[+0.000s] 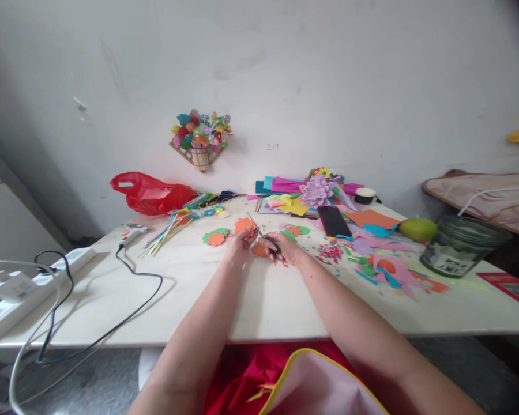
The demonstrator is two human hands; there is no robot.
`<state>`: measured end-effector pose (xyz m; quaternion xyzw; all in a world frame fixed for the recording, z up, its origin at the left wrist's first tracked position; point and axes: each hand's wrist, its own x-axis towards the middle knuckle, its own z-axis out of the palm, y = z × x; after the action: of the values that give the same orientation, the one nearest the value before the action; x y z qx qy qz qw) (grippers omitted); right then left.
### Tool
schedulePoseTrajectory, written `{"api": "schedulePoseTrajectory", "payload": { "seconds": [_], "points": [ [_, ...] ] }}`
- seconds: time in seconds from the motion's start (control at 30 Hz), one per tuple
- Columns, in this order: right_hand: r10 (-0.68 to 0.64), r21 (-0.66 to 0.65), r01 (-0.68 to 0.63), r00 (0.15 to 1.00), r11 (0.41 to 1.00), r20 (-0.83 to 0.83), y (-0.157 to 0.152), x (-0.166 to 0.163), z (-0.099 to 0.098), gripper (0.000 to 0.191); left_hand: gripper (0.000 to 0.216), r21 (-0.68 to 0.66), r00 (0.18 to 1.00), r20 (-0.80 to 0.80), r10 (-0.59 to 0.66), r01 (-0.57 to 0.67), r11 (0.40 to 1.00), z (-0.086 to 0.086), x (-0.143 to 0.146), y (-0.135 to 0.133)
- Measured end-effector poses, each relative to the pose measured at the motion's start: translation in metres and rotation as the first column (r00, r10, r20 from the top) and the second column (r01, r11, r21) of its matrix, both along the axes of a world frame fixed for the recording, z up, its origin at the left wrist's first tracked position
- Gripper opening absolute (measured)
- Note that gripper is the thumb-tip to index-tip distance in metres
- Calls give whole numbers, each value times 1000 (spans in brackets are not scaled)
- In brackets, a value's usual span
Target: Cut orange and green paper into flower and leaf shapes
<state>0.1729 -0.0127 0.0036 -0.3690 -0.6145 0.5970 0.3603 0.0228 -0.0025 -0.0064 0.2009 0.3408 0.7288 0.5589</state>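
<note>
Between thumb and fingers, my left hand (239, 245) pinches an orange flower-shaped cutout (244, 225) with a scalloped edge. My right hand (282, 246) is closed around the dark handles of a pair of scissors (271, 242). Their blades point up and left, beside the orange cutout; whether they touch it I cannot tell. Left of my hands lies another orange flower cutout (217, 237) on a green one. Just beyond my right hand are more green and orange cutouts (294, 231). Small orange scraps lie below the scissors.
At the right are a phone (334, 221), paper scraps (387, 265), a green fruit (417, 229) and a glass jar (461, 248). At the left, a glue gun (134, 234) trails its cord to a power strip (38, 288). A red plastic bag (151, 193) lies behind thin sticks (166, 233).
</note>
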Motion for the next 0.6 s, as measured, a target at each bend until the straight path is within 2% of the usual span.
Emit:
{"api": "schedulePoseTrajectory", "payload": {
  "seconds": [0.6],
  "points": [
    [-17, -15, 16, 1000, 1000, -4, 6, -3, -6, 28, 17, -5, 1000, 9, 4, -4, 1000, 4, 0, -3]
  ]
}}
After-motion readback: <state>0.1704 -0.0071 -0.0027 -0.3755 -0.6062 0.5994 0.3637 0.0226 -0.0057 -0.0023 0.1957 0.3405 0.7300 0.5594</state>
